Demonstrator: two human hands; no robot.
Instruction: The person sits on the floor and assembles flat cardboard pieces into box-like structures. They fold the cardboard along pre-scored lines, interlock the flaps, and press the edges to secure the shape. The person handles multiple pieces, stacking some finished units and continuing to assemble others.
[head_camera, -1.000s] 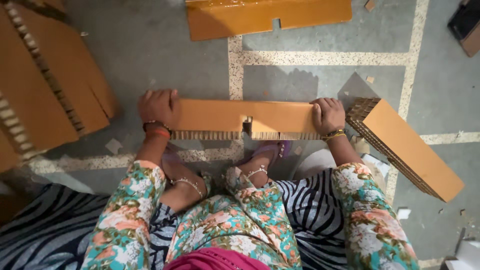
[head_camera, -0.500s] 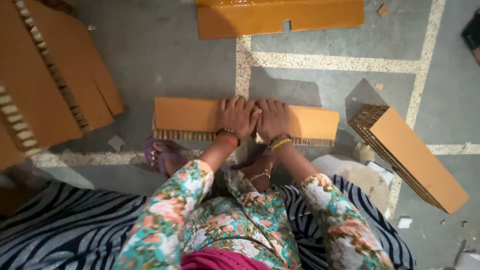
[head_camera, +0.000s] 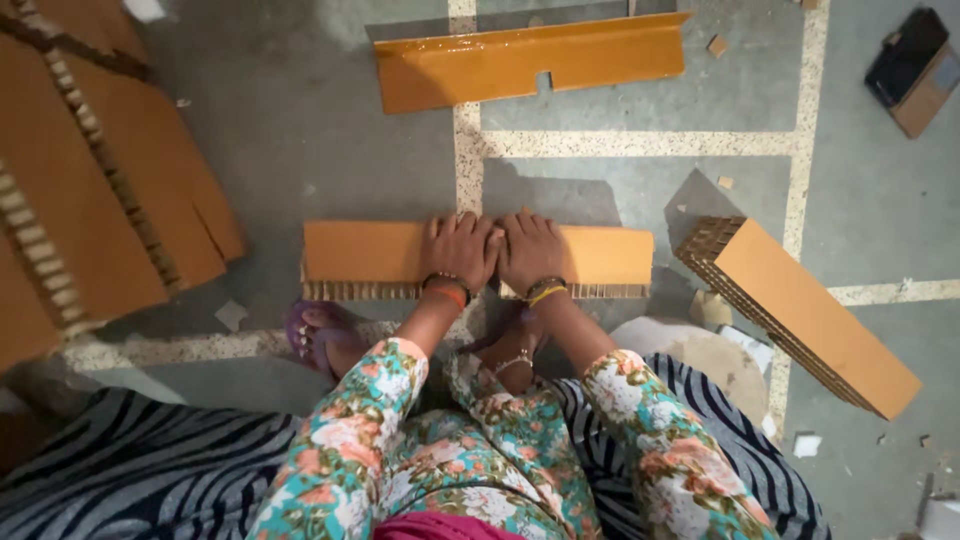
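Note:
A long orange-brown honeycomb cardboard strip (head_camera: 360, 255) lies across the floor in front of me, its honeycomb edge facing me. My left hand (head_camera: 458, 250) and my right hand (head_camera: 531, 250) press flat on its middle, side by side and touching, fingers spread. Both wrists wear bangles. My feet in purple sandals (head_camera: 318, 335) rest just below the strip.
Another notched cardboard strip (head_camera: 530, 62) lies further away. A thick honeycomb block (head_camera: 815, 315) lies tilted at right. A stack of large honeycomb boards (head_camera: 90, 200) fills the left. A dark object (head_camera: 912, 65) sits top right. Small cardboard scraps dot the grey floor.
A second ago my hands held the strip's two ends; they then moved inward to its middle and now press there together.

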